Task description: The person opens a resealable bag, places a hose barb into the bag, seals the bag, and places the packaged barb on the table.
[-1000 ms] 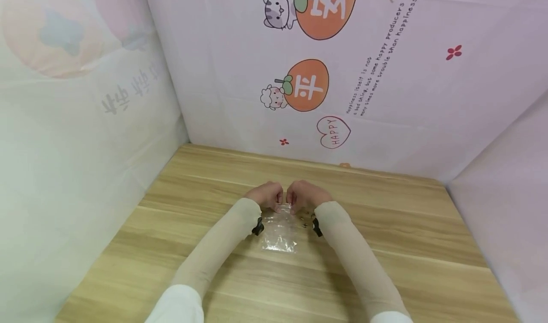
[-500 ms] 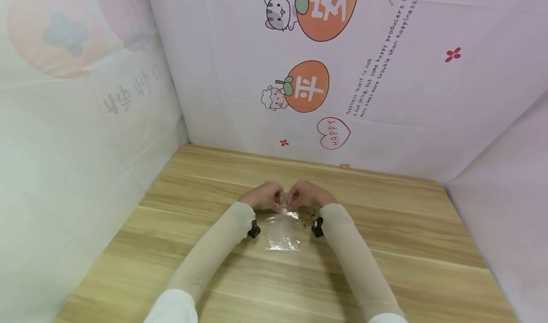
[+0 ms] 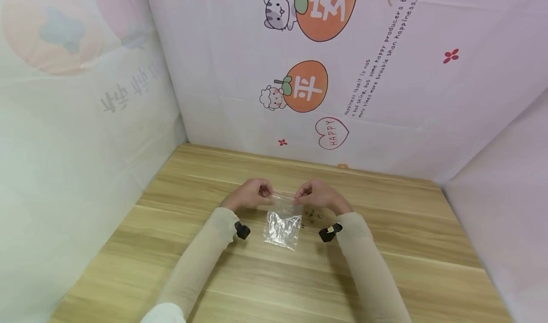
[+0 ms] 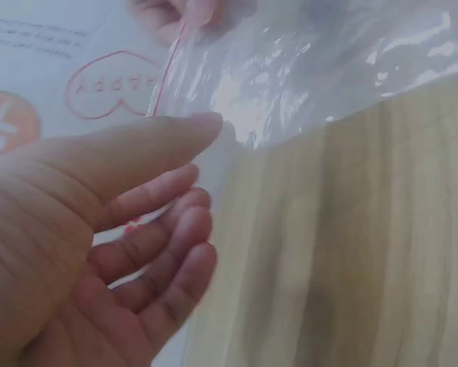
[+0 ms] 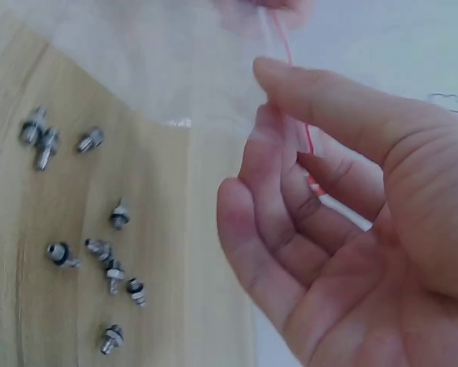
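Two hands hold a clear plastic bag (image 3: 282,230) above a wooden table (image 3: 257,292), seen from the person's head with twelve o'clock toward the printed cloth (image 3: 231,71) at the back. What has just changed is the gap: a second ago the hands nearly met at the bag's top edge, and now they stand apart, one at each top corner, with the edge stretched between them. For the handling, that seems to mean the bag is now steadied from both sides with its top spread wide; whether its mouth is parted cannot be told. The left hand (image 3: 250,193), at about ten o'clock from the bag's middle, pinches its corner, thumb laid straight along the plastic and the lower fingers loosely bent. The right hand (image 3: 321,197), at two o'clock, pinches the other corner between thumb and forefinger, next to the red line (image 5: 283,38) along the top; its remaining fingers curl softly, so neither hand is clenched. The bag itself looks flat and crinkled, its lower part shining toward six o'clock. Small metal fittings (image 5: 115,277) lie scattered on the table near it, toward three o'clock, touched by neither hand.
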{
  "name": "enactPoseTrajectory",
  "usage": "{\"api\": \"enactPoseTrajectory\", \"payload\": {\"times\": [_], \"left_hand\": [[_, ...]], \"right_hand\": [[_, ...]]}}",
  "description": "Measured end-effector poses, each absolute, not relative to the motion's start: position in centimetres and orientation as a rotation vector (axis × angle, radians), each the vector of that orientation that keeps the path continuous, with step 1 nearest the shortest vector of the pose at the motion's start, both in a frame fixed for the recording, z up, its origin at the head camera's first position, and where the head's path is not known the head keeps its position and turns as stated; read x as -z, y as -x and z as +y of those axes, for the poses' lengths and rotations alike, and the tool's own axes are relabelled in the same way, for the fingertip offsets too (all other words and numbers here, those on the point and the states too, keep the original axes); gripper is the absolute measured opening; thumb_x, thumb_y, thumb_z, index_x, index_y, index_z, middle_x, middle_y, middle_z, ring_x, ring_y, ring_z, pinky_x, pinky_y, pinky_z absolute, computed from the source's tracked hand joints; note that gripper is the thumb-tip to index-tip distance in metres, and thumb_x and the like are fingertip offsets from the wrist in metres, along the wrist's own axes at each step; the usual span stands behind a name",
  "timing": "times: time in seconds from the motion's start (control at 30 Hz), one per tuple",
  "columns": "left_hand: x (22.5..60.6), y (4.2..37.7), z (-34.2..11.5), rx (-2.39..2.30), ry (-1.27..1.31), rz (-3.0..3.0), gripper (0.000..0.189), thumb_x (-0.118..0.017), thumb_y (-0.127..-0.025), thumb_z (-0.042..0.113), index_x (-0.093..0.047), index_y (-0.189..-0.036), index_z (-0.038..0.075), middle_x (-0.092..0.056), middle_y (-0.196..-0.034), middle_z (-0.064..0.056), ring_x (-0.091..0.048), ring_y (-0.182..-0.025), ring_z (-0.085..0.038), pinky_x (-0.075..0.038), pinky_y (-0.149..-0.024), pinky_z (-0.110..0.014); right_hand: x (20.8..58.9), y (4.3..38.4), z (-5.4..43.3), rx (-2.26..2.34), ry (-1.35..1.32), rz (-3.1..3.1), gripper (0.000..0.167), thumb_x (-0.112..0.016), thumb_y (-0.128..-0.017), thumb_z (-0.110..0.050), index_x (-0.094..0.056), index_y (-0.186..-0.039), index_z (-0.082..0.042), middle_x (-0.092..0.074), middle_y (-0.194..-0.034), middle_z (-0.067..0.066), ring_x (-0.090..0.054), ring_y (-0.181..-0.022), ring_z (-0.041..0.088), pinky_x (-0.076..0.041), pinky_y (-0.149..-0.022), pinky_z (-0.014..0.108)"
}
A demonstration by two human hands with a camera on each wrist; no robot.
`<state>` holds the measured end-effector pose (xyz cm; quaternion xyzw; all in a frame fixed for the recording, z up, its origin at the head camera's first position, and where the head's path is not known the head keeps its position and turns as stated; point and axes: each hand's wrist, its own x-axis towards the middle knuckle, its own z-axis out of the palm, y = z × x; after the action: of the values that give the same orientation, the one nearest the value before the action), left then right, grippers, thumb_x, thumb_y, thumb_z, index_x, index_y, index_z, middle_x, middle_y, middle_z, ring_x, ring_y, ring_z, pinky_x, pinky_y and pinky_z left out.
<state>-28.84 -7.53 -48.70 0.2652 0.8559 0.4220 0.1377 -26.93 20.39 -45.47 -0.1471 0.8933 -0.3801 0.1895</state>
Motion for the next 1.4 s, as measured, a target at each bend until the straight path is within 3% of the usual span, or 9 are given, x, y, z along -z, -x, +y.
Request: {"api": "enactPoseTrajectory", "payload": {"times": [0.33, 0.8, 1.2, 1.4], "left_hand": [[47.1, 26.6, -7.9, -1.259, -0.672, 2.448, 0.024, -0.08, -0.095, 0.025, -0.07, -0.108, 0.008, -0.069, -0.102, -0.005, -0.064, -0.095, -0.016, -0.057, -0.088, -0.03], [48.5, 25.0, -7.4, -1.279, -0.653, 2.442, 0.02, -0.079, -0.096, 0.024, -0.072, -0.105, 0.009, -0.07, -0.1, -0.003, -0.065, -0.091, -0.014, -0.058, -0.087, -0.03], [48.4, 24.9, -6.8, -1.316, -0.79, 2.306, 0.018, -0.073, -0.1, 0.023, -0.076, -0.11, 0.008, -0.076, -0.104, -0.004, -0.069, -0.095, -0.013, -0.059, -0.088, -0.028], [48.4, 24.8, -6.6, -1.393, -0.767, 2.18, 0.026, -0.07, -0.103, 0.029, -0.075, -0.117, 0.008, -0.077, -0.107, -0.005, -0.07, -0.092, -0.014, -0.059, -0.081, -0.029]], "right_hand": [[44.6, 23.9, 20.5, 1.255, 0.183, 2.519, 0.021, -0.082, -0.093, -0.033, -0.078, -0.095, -0.012, -0.074, -0.103, 0.004, -0.061, -0.09, 0.018, -0.054, -0.078, 0.036], [46.5, 20.8, 18.7, 1.411, 0.007, 2.725, 0.014, -0.085, -0.091, -0.026, -0.08, -0.091, -0.013, -0.076, -0.091, 0.003, -0.063, -0.078, 0.016, -0.051, -0.062, 0.026], [47.4, 20.8, 18.6, 1.473, 0.056, 2.835, 0.01, -0.083, -0.092, -0.019, -0.08, -0.096, -0.011, -0.078, -0.095, 0.008, -0.068, -0.082, 0.016, -0.055, -0.067, 0.023], [47.0, 20.4, 18.2, 1.472, 0.089, 2.908, 0.008, -0.084, -0.091, -0.017, -0.081, -0.094, -0.01, -0.078, -0.09, 0.007, -0.068, -0.077, 0.014, -0.054, -0.065, 0.022]]}}
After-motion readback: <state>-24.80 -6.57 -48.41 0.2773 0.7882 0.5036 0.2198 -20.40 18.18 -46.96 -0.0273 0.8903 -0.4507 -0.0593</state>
